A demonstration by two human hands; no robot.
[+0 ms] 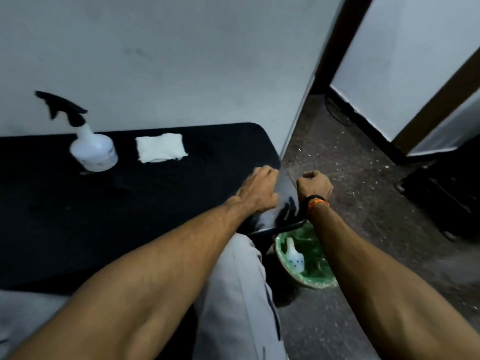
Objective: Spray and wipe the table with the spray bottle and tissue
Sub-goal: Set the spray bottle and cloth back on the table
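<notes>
Left hand (259, 189) at table (52, 216) edge, right hand (315, 187) beyond it

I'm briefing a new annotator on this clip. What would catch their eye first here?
Two bare forearms reach in from below: the left hand rests at the black table's right end, the right hand is fisted just beyond it. A spray bottle and white tissue sit untouched by the wall; a green-lined bin stands below.
</notes>
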